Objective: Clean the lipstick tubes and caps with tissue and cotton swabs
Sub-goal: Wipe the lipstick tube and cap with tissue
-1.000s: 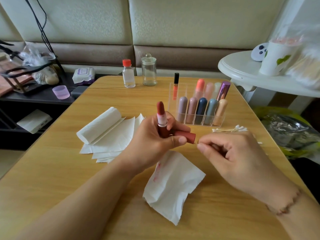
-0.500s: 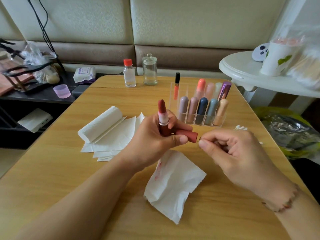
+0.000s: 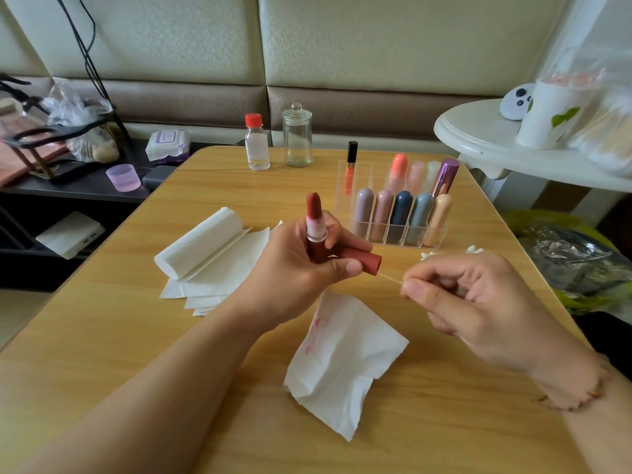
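My left hand (image 3: pixel 294 268) grips an upright dark red lipstick tube (image 3: pixel 315 223) with its bullet extended, and also its matching cap (image 3: pixel 362 261), held sideways with the open end facing right. My right hand (image 3: pixel 478 299) pinches a thin cotton swab (image 3: pixel 390 278) whose far end sits inside the cap's mouth. A crumpled tissue (image 3: pixel 345 360) with red smears lies on the table under the hands. Loose cotton swabs (image 3: pixel 473 249) lie just beyond my right hand.
A clear organiser (image 3: pixel 386 234) with several lipsticks stands behind the hands. Folded tissues (image 3: pixel 212 258) lie at left. A small bottle (image 3: pixel 256 143) and a glass jar (image 3: pixel 297 135) stand at the wooden table's (image 3: pixel 102 336) far edge. A white side table (image 3: pixel 485 138) is at right.
My right hand has drawn back to the right, so more of the swab stick shows between it and the cap. My left hand holds the tube and cap still.
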`<state>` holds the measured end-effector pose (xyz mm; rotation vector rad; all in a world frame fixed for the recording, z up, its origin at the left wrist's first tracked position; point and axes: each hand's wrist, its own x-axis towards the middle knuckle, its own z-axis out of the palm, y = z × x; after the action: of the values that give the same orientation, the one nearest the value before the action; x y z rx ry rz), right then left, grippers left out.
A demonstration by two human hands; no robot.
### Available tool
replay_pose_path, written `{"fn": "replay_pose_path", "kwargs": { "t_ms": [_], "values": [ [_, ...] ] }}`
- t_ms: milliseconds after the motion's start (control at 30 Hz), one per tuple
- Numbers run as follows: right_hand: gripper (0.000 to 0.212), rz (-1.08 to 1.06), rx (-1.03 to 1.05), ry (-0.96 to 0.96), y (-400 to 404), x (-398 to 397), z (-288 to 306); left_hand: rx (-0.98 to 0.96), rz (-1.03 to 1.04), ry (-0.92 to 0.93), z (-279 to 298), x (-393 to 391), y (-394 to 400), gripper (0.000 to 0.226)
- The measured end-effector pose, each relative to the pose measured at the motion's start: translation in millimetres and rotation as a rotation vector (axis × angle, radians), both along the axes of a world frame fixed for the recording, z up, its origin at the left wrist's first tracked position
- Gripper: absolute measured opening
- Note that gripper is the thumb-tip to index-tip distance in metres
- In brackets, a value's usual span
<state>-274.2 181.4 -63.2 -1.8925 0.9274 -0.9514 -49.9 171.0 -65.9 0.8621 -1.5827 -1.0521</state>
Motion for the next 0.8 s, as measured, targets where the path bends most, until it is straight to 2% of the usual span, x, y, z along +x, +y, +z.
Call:
{"fn": "replay_pose_path", "kwargs": {
  "t_ms": [133,233,333,433,533,633,700,800],
  "values": [
    [0.023,-0.132,-0.055,0.140,-3.5,-2.7,-1.5,0.017,0.002,0.003,-1.1,-0.1,0.4,0.038],
    [0.026,-0.215,-0.154,0.075,-1.6,-0.5,-3.2,0.025,-0.010,-0.018,-2.2,-1.7,-0.3,0.036],
    [0.023,-0.091,-0.097,-0.045,2.2,1.8,-2.1,0.004,-0.015,-0.011,-3.0,-0.6,-1.3,0.035],
    [0.019,0.025,0.026,-0.014,2.2,-0.5,1.2,0.001,-0.016,0.037,-3.6,0.2,-0.6,0.033],
    [0.021,-0.051,0.033,0.092,-1.9,-4.0,3.0,0.013,-0.017,0.054,-4.0,-0.1,0.4,0.033],
    [0.022,-0.189,-0.081,0.142,-2.4,-5.5,2.0,0.045,-0.019,0.044,-3.7,-1.0,-0.1,0.034],
    [0.022,-0.225,-0.158,0.127,-1.3,-4.2,2.0,0.029,0.008,-0.016,-3.7,-1.5,-0.6,0.034],
    [0.022,-0.165,-0.177,0.027,0.7,-2.7,1.4,-0.001,0.047,-0.054,-4.5,-0.7,-2.2,0.033]
  ]
}}
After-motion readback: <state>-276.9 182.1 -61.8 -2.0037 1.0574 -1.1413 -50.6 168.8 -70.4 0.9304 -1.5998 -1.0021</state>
